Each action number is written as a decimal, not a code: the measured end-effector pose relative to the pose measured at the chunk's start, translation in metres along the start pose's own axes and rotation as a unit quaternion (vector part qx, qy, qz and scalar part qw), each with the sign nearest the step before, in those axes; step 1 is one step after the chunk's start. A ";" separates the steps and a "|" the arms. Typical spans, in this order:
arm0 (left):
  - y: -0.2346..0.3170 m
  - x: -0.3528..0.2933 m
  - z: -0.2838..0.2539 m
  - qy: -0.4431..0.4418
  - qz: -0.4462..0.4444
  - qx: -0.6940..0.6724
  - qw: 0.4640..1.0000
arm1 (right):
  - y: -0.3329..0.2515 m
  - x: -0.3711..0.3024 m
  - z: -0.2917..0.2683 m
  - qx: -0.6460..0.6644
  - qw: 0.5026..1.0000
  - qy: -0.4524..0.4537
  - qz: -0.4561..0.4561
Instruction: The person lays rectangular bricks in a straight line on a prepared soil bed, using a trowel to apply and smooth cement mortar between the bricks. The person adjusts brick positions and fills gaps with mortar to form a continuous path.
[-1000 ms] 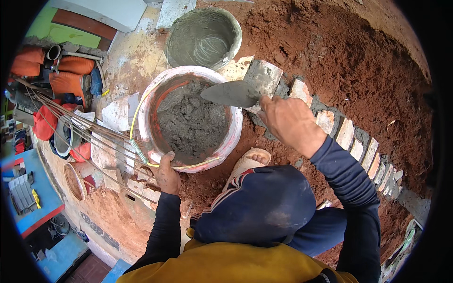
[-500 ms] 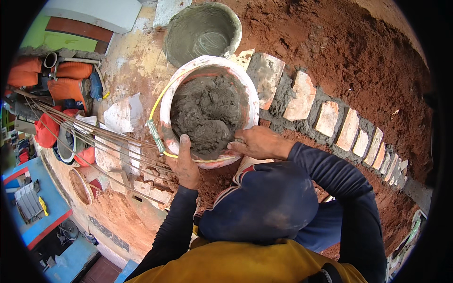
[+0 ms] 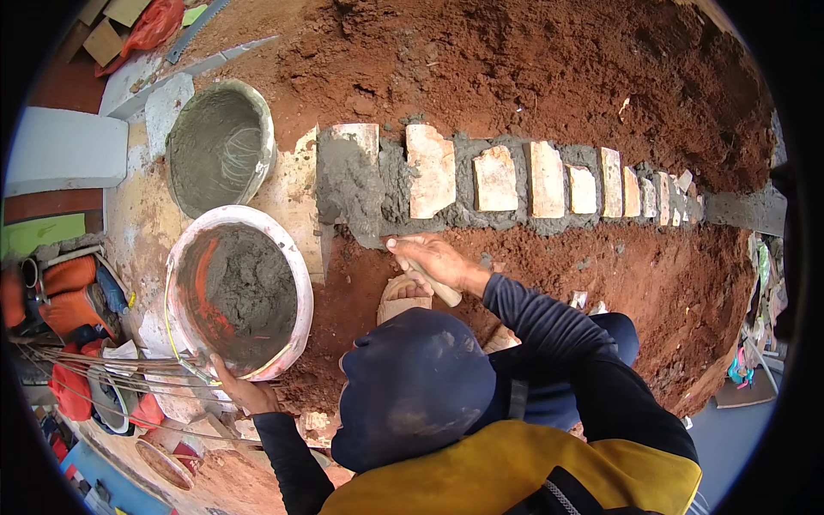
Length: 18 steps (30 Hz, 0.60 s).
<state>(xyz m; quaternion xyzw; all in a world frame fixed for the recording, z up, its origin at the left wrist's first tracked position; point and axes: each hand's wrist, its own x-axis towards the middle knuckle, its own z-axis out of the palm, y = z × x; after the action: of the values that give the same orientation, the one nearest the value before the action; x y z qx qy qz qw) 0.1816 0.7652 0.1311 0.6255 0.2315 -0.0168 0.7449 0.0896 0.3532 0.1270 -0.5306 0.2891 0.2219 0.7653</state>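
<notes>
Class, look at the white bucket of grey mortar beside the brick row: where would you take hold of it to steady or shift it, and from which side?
Grip the near rim of the white bucket, coming from the person's side. The bucket tilts, its mouth wide open, so the thin rim offers a pinch hold; the left hand already clasps that lower edge. The right hand holds a trowel handle by the brick row.

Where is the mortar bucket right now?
In the head view, the mortar bucket sits lower left, gripped by the left hand, below the grey basin.
</notes>
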 end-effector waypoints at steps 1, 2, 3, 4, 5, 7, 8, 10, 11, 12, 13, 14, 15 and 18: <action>0.000 0.001 0.000 0.020 -0.012 0.007 1.000 | 0.008 0.005 -0.003 0.111 0.991 0.017 0.079; 0.000 0.001 -0.001 0.014 -0.012 0.009 1.000 | 0.016 0.009 -0.006 0.256 0.963 -0.009 0.083; 0.001 0.002 -0.001 0.004 -0.009 0.006 1.000 | 0.022 0.012 -0.008 0.277 0.958 -0.004 0.070; 0.001 0.002 -0.001 0.006 -0.024 -0.004 1.000 | 0.027 0.015 -0.010 0.299 0.953 -0.010 0.054; 0.002 0.002 -0.002 0.006 -0.028 0.004 1.000 | 0.032 0.017 -0.011 0.318 0.947 0.008 0.043; 0.001 0.003 -0.004 0.001 -0.026 0.008 1.000 | 0.037 0.023 -0.014 0.287 0.957 0.020 0.042; 0.001 0.003 -0.005 0.009 -0.027 0.018 0.999 | 0.037 0.027 -0.016 0.253 0.965 0.057 0.029; 0.000 0.005 -0.005 0.004 -0.009 0.017 1.000 | 0.036 0.036 -0.020 0.221 0.967 0.125 0.030; -0.002 0.005 -0.005 0.017 -0.016 0.014 1.000 | 0.035 0.040 -0.023 0.240 0.955 0.164 0.058; -0.001 0.006 -0.006 0.014 -0.021 0.009 1.000 | 0.033 0.045 -0.025 0.247 0.959 0.125 0.060; -0.002 0.006 -0.006 0.003 -0.024 -0.002 1.000 | 0.032 0.048 -0.027 0.239 0.960 0.140 0.051; -0.001 0.007 -0.006 0.003 -0.043 -0.006 0.999 | 0.031 0.051 -0.029 0.233 0.963 0.126 0.054; 0.000 0.008 -0.007 0.009 -0.044 0.000 0.999 | 0.030 0.052 -0.031 0.221 0.965 0.136 0.047; 0.000 0.010 -0.007 0.005 -0.041 -0.003 0.999 | 0.029 0.049 -0.040 0.204 0.968 0.137 0.061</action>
<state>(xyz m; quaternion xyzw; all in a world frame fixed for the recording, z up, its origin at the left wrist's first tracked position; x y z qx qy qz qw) 0.1880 0.7747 0.1265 0.6132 0.2607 -0.0433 0.7444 0.0987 0.3266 0.0626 -0.3704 0.4619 0.1297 0.7954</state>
